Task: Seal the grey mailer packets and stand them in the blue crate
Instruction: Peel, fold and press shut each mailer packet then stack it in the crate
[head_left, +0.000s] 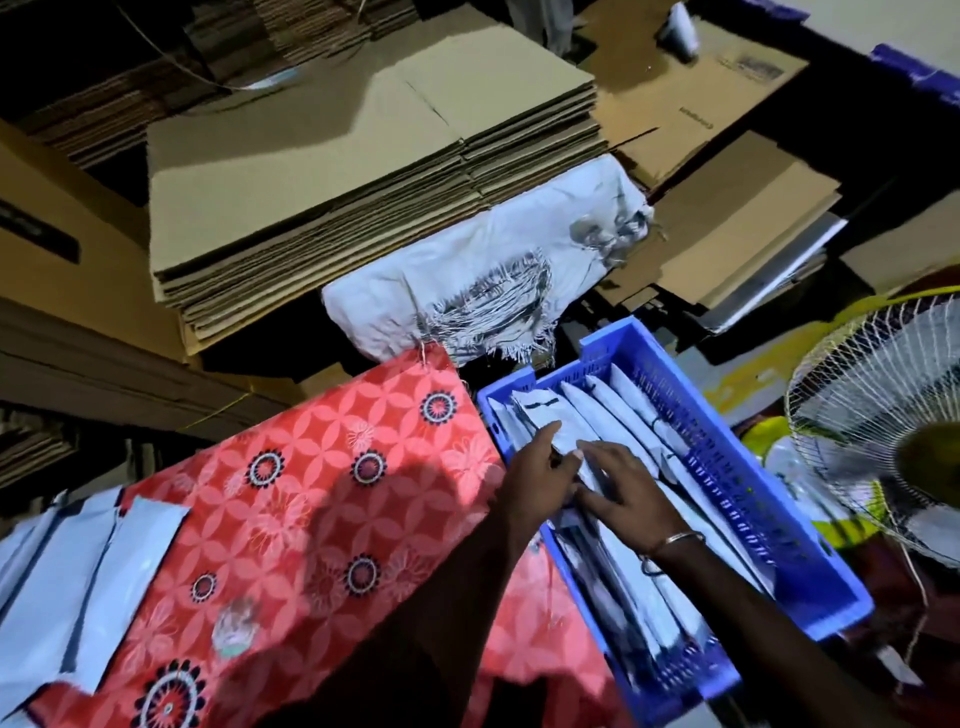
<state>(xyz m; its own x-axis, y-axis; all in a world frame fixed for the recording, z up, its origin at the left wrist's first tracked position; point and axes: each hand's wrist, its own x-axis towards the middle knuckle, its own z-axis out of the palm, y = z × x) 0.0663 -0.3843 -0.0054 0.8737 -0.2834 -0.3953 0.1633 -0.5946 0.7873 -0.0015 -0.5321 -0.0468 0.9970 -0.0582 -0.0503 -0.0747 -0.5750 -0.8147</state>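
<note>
The blue crate (810, 551) stands at the right, packed with several grey mailer packets (618, 415) on edge. Both my hands reach into it near its left wall. My left hand (540, 478) grips the upper edge of one grey packet (543, 410), thumb on the near face. My right hand (621, 486) lies just to the right, its fingers laid over the tops of the neighbouring packets; a thin bangle is on its wrist. More grey mailer packets (67, 577) lie flat in a loose pile at the lower left.
A red floral cloth (291, 499) covers the work surface left of the crate. Stacks of flattened cardboard (363, 171) and a frayed white sack (483, 270) fill the back. A fan with a wire cage (883, 415) stands at the right edge.
</note>
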